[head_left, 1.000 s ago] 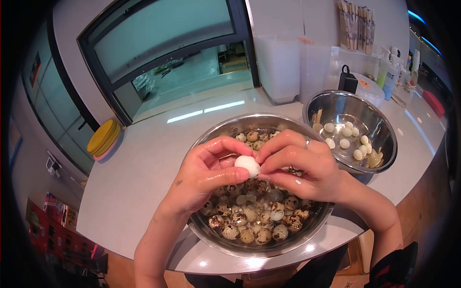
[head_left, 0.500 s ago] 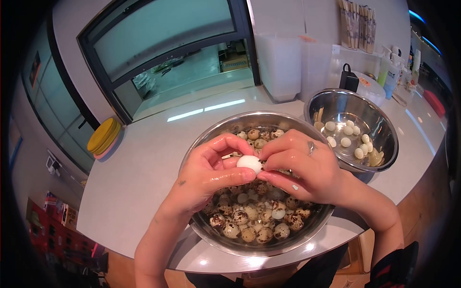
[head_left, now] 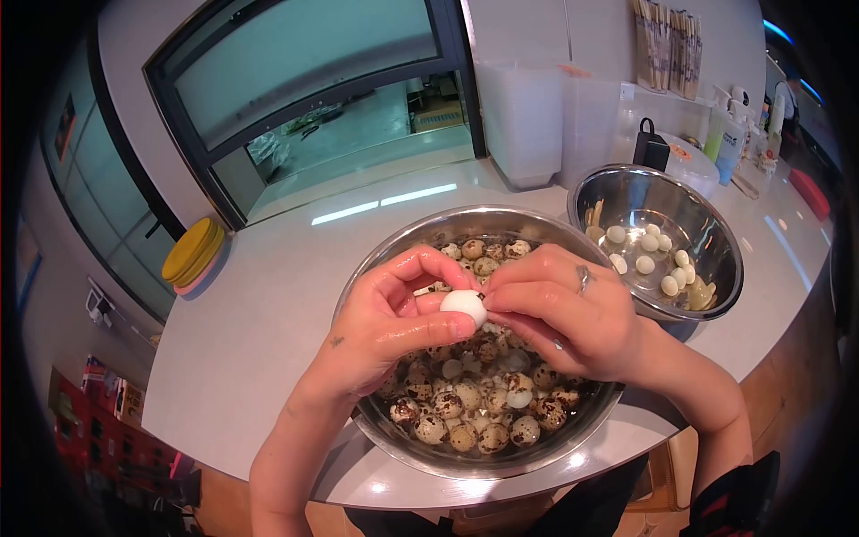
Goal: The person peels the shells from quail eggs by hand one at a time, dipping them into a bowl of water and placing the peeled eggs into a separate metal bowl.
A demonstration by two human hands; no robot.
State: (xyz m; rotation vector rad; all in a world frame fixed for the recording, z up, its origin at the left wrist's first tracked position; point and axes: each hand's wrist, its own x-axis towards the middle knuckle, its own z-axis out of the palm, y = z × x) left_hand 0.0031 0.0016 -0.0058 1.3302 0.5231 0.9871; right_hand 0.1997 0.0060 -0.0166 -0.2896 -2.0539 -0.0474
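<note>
My left hand (head_left: 380, 309) holds a quail egg (head_left: 463, 310) between thumb and fingers, its smooth white side bare. At the egg's right edge the fingertips of my right hand (head_left: 568, 309) are pinched on a small dark bit of eggshell (head_left: 482, 296). Both hands are wet. Below them is a large steel bowl (head_left: 490, 464) of water. Speckled quail eggs (head_left: 448, 404) fill it, several with cracked shells, and loose shell bits float among them. The hands hide the bowl's middle.
A second steel bowl (head_left: 727, 251) at the right holds several peeled eggs (head_left: 645, 265). Yellow and pink plates (head_left: 194, 253) are stacked at the left. Stacked plastic containers (head_left: 522, 125), a black box (head_left: 651, 148) and bottles (head_left: 729, 148) line the back. A person (head_left: 787, 98) shows at far right.
My right fingertips have shifted slightly along the egg, and less dark shell shows at its right edge. My left hand stays nearly still. A person has come into view at far right.
</note>
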